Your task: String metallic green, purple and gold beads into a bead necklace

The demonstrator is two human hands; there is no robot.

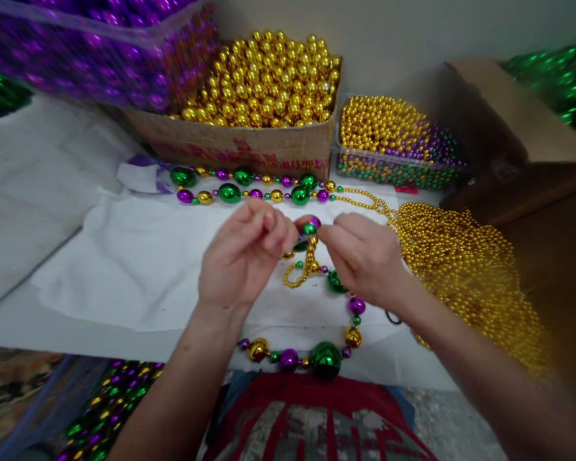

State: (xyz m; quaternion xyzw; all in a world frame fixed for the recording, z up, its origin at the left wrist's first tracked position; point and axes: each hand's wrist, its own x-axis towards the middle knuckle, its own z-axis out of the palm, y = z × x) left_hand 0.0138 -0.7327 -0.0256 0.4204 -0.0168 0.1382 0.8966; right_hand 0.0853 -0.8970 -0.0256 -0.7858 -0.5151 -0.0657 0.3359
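Note:
My left hand [252, 246] and my right hand [365, 253] face each other above the white cloth, fingertips pinched and almost meeting. Between them is the end of a bead necklace [326, 358], with a small green bead [309, 228] and a purple one showing; the exact grip is partly hidden by the fingers. The necklace loops down toward my body, its large green, purple and gold beads lying at the table's near edge. Just below the fingertips hangs a short strand of small gold beads [295, 282], curled on the cloth.
Beyond my hands lies a finished-looking bead strand [230, 193]. A cardboard box [249, 146] of gold beads, a purple bead tub [173, 38] and a clear tub [398, 157] stand behind. Gold bead chains [465, 269] are heaped right, beside a brown carton [518, 115].

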